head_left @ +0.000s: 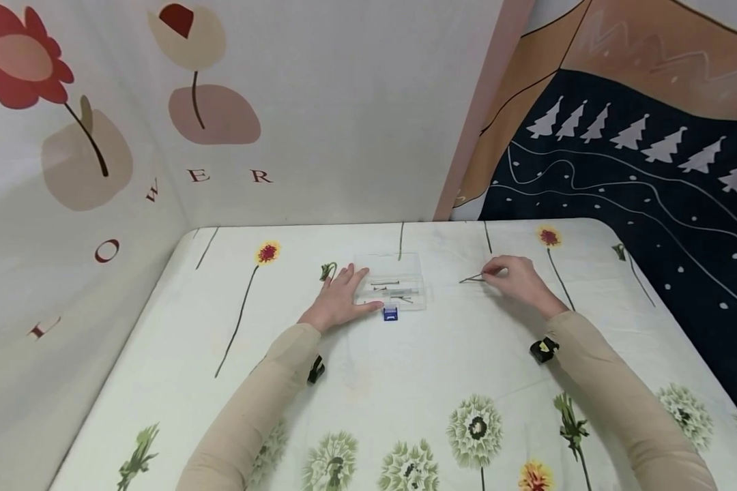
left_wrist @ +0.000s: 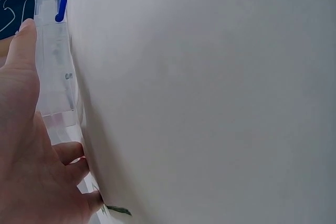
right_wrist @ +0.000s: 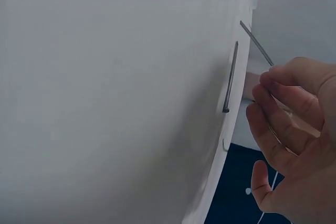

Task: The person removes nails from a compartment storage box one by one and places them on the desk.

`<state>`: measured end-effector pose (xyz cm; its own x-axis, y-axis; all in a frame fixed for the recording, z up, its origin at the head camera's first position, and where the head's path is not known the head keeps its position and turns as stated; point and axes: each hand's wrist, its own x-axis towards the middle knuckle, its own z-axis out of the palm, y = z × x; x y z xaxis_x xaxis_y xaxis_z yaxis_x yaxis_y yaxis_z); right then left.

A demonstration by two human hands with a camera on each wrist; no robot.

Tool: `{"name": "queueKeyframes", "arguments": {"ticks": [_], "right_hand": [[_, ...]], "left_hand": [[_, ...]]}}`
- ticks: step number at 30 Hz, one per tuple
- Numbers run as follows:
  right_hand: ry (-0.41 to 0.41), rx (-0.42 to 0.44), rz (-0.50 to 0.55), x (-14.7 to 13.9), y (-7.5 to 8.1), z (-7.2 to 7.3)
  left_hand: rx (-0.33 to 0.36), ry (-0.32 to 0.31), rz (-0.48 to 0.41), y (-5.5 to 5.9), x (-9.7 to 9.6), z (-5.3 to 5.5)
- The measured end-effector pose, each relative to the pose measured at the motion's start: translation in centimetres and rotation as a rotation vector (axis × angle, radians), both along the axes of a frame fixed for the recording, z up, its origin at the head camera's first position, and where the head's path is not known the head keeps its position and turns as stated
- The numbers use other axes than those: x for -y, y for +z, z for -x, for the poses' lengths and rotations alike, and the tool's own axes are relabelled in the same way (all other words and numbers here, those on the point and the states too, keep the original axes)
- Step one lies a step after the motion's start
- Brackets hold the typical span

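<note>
Head: one box (head_left: 393,274), one blue latch (head_left: 390,314), metal bits (head_left: 385,282) inside too small to count; left hand (head_left: 342,300) spread against box. Left wrist: box cut off above. Right wrist: right hand (right_wrist: 312,163) pinches one nail (right_wrist: 256,43), end hidden; second nail (right_wrist: 231,77) lies on cloth (right_wrist: 105,77).

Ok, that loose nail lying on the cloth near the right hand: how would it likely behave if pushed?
The nail probably won't bend: it is straight, grey and looks like metal. With a head at one end, it may roll in a curve. Being thin and lying flat, it could be fiddly to pinch off the cloth.
</note>
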<state>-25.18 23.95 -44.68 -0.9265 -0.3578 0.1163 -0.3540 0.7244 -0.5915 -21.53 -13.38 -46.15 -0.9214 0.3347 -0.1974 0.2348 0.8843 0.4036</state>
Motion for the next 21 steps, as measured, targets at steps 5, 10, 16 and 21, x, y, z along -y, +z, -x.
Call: {"name": "queueKeyframes", "arguments": {"ticks": [5, 10, 16, 21], "right_hand": [[0.003, 0.028, -0.050, -0.47, -0.02, 0.04], [0.003, 0.034, -0.079, -0.87, -0.17, 0.25], [0.002, 0.030, -0.041, -1.05, -0.41, 0.11], [0.010, 0.028, 0.007, -0.49, -0.44, -0.31]], "left_hand": [[0.000, 0.006, -0.001, 0.22, 0.02, -0.11], [-0.011, 0.008, 0.000, 0.23, 0.12, -0.13], [-0.014, 0.007, -0.015, 0.24, 0.20, -0.15], [-0.019, -0.001, -0.052, 0.26, 0.35, -0.22]]}}
